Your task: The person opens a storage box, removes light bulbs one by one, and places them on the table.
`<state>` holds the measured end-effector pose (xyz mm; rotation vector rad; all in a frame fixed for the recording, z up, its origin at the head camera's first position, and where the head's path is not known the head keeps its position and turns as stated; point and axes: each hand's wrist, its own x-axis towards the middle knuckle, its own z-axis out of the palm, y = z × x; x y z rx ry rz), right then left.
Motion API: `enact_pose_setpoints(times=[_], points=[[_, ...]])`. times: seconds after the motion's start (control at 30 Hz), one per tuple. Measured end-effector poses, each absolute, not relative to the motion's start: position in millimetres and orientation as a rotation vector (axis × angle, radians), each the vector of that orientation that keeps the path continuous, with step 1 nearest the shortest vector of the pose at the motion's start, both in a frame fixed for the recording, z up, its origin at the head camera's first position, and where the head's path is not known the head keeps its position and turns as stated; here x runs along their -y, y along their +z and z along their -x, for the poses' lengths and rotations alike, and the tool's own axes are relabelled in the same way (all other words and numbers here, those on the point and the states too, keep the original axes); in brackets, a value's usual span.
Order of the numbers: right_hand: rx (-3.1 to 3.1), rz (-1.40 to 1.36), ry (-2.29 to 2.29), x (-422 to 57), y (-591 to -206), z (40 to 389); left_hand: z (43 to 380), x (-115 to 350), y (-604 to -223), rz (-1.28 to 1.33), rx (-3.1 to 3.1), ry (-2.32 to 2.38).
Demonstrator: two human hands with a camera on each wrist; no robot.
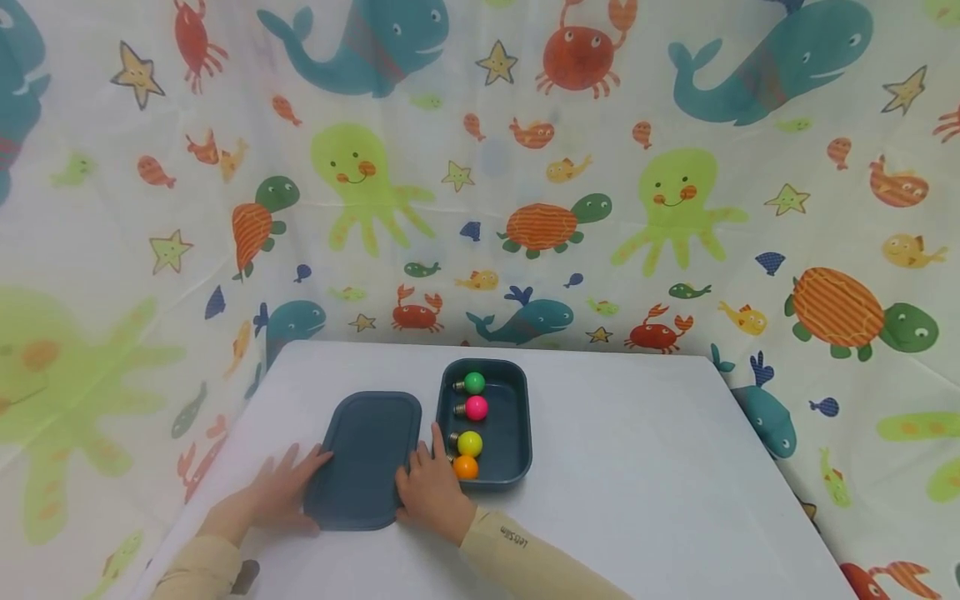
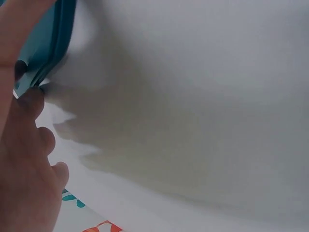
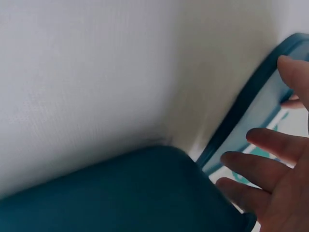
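A flat dark blue lid (image 1: 363,462) with rounded corners lies on the white table. My left hand (image 1: 279,493) touches its left edge with fingers spread; the left wrist view shows fingertips at the rim of the lid (image 2: 62,36). At the lid's right edge is my right hand (image 1: 437,493), thumb against the rim of the lid (image 3: 236,113), other fingers stretched out towards the box. The matching dark blue box (image 1: 507,429) stands just right, holding several small bulbs with screw bases: green (image 1: 474,383), pink (image 1: 476,408), yellow (image 1: 470,444) and orange (image 1: 465,467).
The white table (image 1: 637,450) extends to the right of the box. Behind and at both sides hangs a pale curtain (image 1: 480,167) printed with sea animals. A small dark object (image 1: 246,575) shows by the left wrist.
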<state>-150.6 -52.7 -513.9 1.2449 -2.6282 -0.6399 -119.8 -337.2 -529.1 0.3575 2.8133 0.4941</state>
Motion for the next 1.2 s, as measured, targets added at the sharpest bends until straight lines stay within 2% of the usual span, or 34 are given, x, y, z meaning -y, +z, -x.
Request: enact_pose_setpoints(times=[0.53, 0.77, 1.2], points=[[2.803, -1.157, -0.3, 43, -493, 180, 149, 280, -511, -0.395, -2.745, 0.878], [2.962, -1.055, 0.044, 14, -475, 200, 157, 234, -511, -0.356, -2.648, 1.067], [3.048, -0.8, 0.431, -36, -461, 233, 173, 166, -522, -0.453, -2.473, 1.252]])
